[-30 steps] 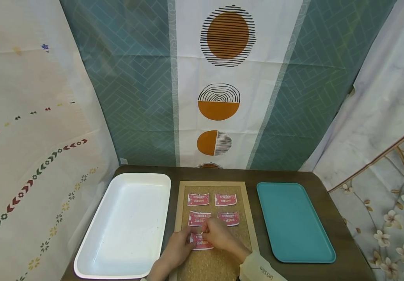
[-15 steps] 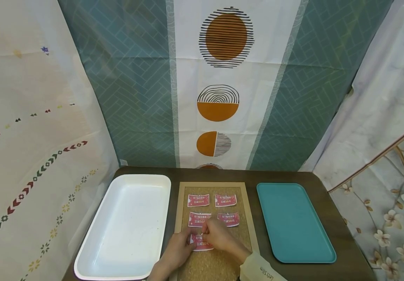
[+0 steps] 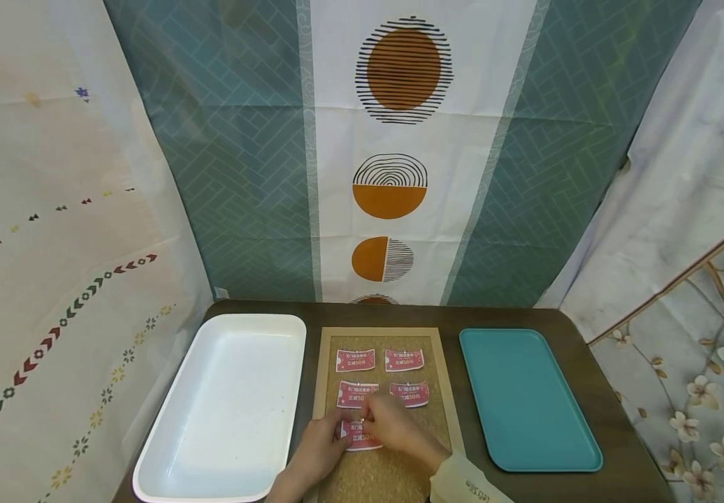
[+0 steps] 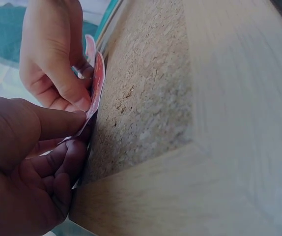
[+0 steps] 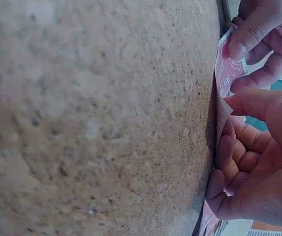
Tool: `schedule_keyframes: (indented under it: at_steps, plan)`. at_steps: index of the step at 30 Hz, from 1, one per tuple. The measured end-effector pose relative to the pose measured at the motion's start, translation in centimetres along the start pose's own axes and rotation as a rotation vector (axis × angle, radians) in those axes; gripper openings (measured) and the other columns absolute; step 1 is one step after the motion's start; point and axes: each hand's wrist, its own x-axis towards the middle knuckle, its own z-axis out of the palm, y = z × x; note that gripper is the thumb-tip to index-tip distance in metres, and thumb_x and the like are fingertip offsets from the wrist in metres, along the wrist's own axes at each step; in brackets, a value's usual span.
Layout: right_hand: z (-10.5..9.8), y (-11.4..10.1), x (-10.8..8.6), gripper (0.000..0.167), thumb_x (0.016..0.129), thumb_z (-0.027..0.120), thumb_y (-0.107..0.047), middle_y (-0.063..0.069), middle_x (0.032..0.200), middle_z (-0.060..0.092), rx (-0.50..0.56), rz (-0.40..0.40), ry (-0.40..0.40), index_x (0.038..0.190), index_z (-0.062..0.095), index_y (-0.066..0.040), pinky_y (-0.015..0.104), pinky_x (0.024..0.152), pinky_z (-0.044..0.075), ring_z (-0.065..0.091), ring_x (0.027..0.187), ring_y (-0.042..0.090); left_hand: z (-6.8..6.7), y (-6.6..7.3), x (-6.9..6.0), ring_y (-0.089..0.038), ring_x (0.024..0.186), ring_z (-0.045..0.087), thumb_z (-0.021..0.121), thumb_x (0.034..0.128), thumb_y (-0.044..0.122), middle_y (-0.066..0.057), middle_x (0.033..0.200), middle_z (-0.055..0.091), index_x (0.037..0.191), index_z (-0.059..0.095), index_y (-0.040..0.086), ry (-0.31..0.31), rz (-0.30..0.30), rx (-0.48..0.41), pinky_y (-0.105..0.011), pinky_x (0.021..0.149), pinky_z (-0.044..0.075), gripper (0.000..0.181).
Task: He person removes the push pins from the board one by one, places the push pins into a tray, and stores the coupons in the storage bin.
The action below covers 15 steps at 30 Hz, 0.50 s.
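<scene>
A red paper coupon point(image 3: 364, 438) lies on the cork board point(image 3: 377, 478), below two rows of similar coupons. My left hand point(image 3: 319, 447) pinches its left edge between thumb and finger. At the coupon's top edge, my right hand point(image 3: 395, 425) pinches a small shiny pin point(image 3: 363, 420), mostly hidden by the fingers. The left wrist view has the coupon point(image 4: 98, 81) bending away from the cork, both hands close together on it. In the right wrist view, the right thumb is against the coupon point(image 5: 228, 71) and the curled fingers rest near the cork.
Higher on the board are the coupons point(image 3: 356, 360), point(image 3: 404, 360) in one row and the coupons point(image 3: 352, 396), point(image 3: 411, 395) beneath. A white tray point(image 3: 223, 405) stands left of the board, a teal tray point(image 3: 528, 398) right. All rest on a dark table point(image 3: 620, 419) before hanging cloths.
Both hands keep their places and grips at the coupon. The head view has shifted very slightly, with the whole scene a little lower.
</scene>
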Motion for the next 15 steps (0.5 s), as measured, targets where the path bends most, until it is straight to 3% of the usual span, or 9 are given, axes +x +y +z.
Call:
schedule_keyframes:
  at_steps: [15]
  plan:
    - [0.11,0.35,-0.01,0.016,0.099,0.07,-0.01,-0.009,0.073,0.055,0.017,-0.047,0.005,0.086,0.064,-0.016,0.02,0.051,0.039,0.048,0.06,0.003,0.09,-0.01,-0.09,-0.003,0.064,0.049,0.077,0.0917,0.006,0.008,0.075,0.057,0.121,0.071,0.009,0.017,0.006,0.004,-0.024,0.054,0.041,0.031]
